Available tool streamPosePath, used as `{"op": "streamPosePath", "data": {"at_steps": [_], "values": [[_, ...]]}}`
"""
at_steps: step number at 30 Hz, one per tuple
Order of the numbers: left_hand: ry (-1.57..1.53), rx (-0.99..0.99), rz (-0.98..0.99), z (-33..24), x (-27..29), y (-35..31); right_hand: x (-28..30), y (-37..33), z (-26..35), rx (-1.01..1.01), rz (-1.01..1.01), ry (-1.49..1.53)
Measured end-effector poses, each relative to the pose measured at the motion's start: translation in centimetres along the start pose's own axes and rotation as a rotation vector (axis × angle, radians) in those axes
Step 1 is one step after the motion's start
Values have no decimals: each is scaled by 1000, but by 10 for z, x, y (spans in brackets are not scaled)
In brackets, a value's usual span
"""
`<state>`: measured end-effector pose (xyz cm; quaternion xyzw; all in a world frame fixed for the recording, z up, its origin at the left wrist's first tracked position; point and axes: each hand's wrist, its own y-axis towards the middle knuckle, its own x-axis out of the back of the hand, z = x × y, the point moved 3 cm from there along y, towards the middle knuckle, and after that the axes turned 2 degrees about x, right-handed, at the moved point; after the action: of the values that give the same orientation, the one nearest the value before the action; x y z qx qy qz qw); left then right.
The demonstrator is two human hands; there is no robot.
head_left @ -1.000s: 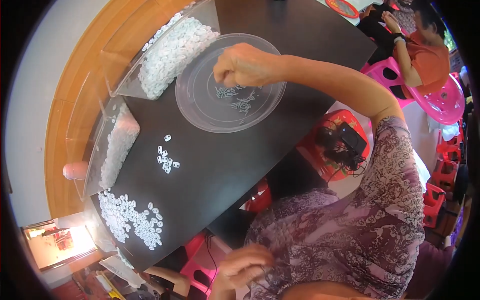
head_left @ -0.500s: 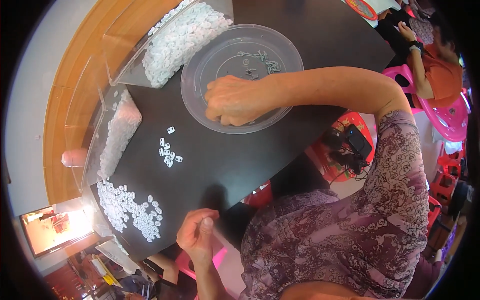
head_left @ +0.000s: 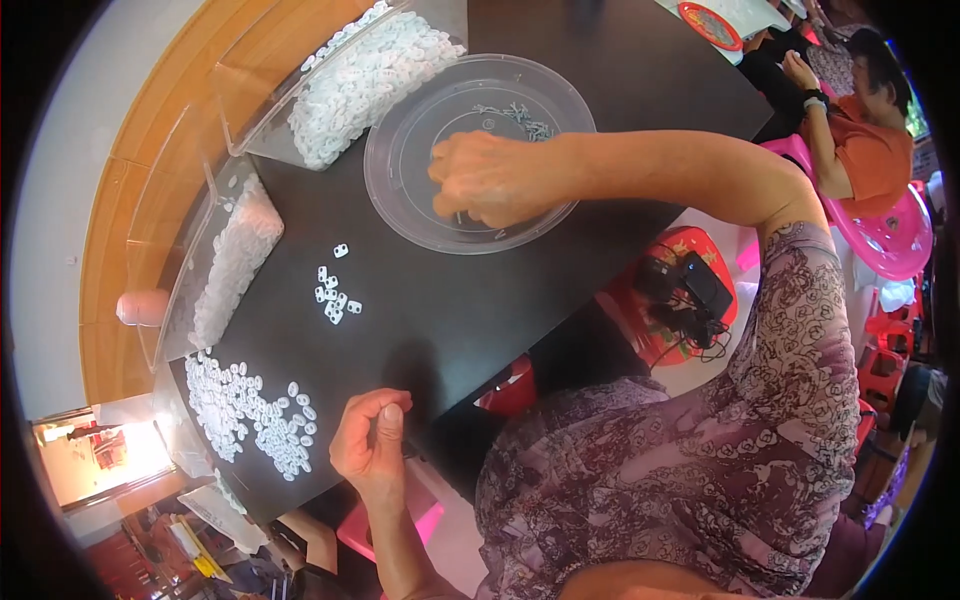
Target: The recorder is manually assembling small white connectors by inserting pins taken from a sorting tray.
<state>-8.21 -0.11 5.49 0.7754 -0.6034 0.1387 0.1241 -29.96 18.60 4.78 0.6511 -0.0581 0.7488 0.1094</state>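
My right hand (head_left: 492,182) reaches over a round clear plastic tray (head_left: 392,215), its fingers bent down and bunched. A thin pale sliver shows by the fingertips; whether it is gripped is unclear. Small grey screw-like pieces (head_left: 537,129) lie beyond the hand in the tray. Near the table's front edge, my left hand (head_left: 368,438) is raised with curled fingers and the thumb close to the index finger. What it may hold is hidden. Several small white pieces with two dark holes (head_left: 330,292) lie loose between the hands and the bins.
A clear bin of white parts (head_left: 370,85) stands behind the tray. Another bin (head_left: 235,260) stands left of it. White oval pieces (head_left: 245,405) are spread at the table's left end. A red stool (head_left: 690,290) holds a black device; a person in orange (head_left: 870,150) sits farther right.
My right hand has lifted slightly and shifted right within the tray. My left hand has moved a little left, its fingers still curled. The view has shifted slightly.
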Motion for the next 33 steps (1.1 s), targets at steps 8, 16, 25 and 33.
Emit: {"op": "streamPosePath", "data": {"at_steps": [8,16,25,33], "values": [[-51,-14,-68,18,12,-5,-3,-15,5,0,-76,-66],[-26,-22,-101,20,26,-10,33,-44,-20,-163,-309,-101],[637,-320,-88,29,35,33,40,-94,-21,-372,-489,109],[946,-486,-61,55,3,107,44,-102,13,-498,-578,271]]}}
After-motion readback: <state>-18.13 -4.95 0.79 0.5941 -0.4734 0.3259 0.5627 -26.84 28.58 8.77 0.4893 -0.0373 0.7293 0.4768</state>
